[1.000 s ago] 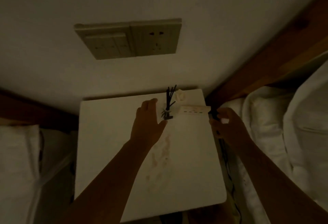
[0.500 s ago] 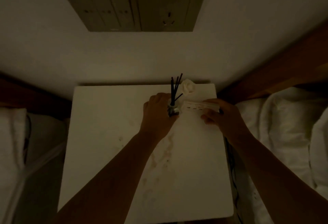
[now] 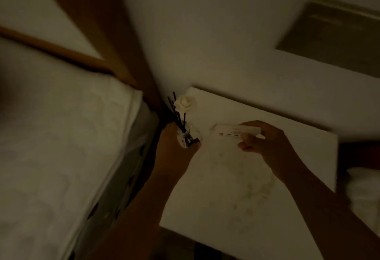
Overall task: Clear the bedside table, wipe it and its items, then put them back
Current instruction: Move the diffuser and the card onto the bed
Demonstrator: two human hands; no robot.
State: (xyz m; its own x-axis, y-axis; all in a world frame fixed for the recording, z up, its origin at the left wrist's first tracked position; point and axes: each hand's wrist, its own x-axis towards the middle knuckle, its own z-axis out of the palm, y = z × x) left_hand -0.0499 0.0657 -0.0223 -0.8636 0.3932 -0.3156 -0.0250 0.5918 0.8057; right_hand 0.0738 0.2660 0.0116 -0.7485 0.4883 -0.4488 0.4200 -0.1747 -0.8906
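The white bedside table (image 3: 242, 187) carries faint reddish stains on its top. My left hand (image 3: 174, 154) grips a small glass reed diffuser (image 3: 188, 136) with dark sticks and a white rose, held over the table's left edge. My right hand (image 3: 265, 146) holds a white power strip (image 3: 230, 133) by its right end, just above the table's far middle. The room is dim and the picture is blurred.
A bed with white sheets (image 3: 57, 146) lies to the left, its wooden headboard (image 3: 115, 39) against the wall. A switch and socket panel (image 3: 337, 37) sits on the wall at upper right. White bedding (image 3: 364, 189) shows at the right edge.
My head has turned left, so the table has swung to the right of the view. The left hand has carried the diffuser to the table's left edge. The right hand keeps the power strip.
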